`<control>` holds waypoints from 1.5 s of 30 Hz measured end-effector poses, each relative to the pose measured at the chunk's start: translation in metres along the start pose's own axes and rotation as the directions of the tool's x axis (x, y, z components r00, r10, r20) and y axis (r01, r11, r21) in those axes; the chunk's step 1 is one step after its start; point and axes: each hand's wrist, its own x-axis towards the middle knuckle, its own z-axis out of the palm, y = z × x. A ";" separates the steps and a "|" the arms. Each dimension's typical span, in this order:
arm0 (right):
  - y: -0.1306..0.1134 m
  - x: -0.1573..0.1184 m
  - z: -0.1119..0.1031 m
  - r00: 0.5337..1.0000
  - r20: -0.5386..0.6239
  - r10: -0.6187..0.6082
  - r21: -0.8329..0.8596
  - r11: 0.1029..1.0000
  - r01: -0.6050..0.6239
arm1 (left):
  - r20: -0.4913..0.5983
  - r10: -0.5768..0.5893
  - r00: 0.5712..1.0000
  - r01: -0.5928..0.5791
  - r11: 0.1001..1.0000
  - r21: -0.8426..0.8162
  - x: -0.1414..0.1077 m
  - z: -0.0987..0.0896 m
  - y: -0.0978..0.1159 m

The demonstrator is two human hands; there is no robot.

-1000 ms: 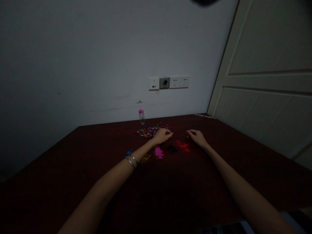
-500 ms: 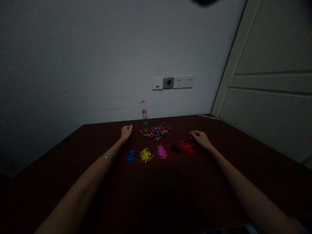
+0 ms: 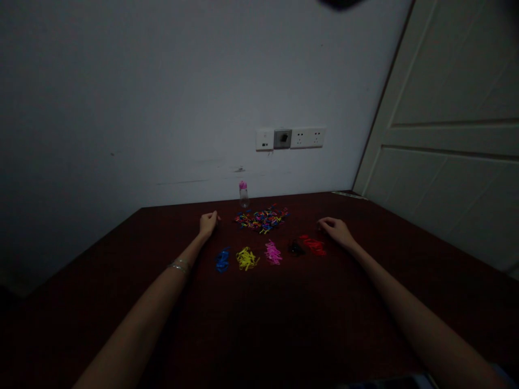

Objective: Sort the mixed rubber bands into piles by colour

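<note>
A loose heap of mixed-colour bands [image 3: 263,219] lies on the dark red table. Nearer to me is a row of single-colour piles: blue [image 3: 222,260], yellow [image 3: 247,259], pink [image 3: 273,253], black [image 3: 296,248] and red [image 3: 313,245]. My left hand [image 3: 208,223] rests on the table left of the mixed heap, its fingers curled in; whatever they may hold is too small to see. My right hand [image 3: 334,229] lies just right of the red pile, fingers bent together, their tips dim.
Behind the heap, a clear bottle with a pink cap [image 3: 244,195] stands near the wall. Sockets [image 3: 307,138] are set in the wall. A panelled door [image 3: 450,140] is at the right. A partly cut-off object [image 3: 393,382] shows at the bottom edge.
The view has shifted slightly, so the piles appear a little further right. My left hand has drawn slightly away from the mixed heap. My right hand stays by the red pile.
</note>
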 end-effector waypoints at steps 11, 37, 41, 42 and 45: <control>-0.019 0.029 0.025 0.969 0.147 -0.201 -0.197 0.954 0.227 | 0.020 -0.009 1.000 0.010 1.000 -0.027 -0.001 0.002 -0.003; -0.074 0.067 0.055 0.911 0.407 -0.066 -0.652 0.677 0.341 | 0.027 -0.025 0.999 0.025 1.000 0.001 -0.007 0.001 0.004; -0.076 0.066 0.057 0.917 0.387 -0.093 -0.652 0.676 0.344 | 0.028 -0.026 0.999 0.026 1.000 0.008 -0.009 0.000 0.006; -0.076 0.065 0.057 0.918 0.385 -0.095 -0.653 0.675 0.344 | 0.030 -0.027 0.999 0.027 1.000 0.005 -0.009 0.001 0.005; -0.076 0.066 0.059 0.916 0.387 -0.104 -0.653 0.670 0.353 | 0.037 -0.024 0.999 0.024 1.000 -0.005 -0.007 0.001 0.003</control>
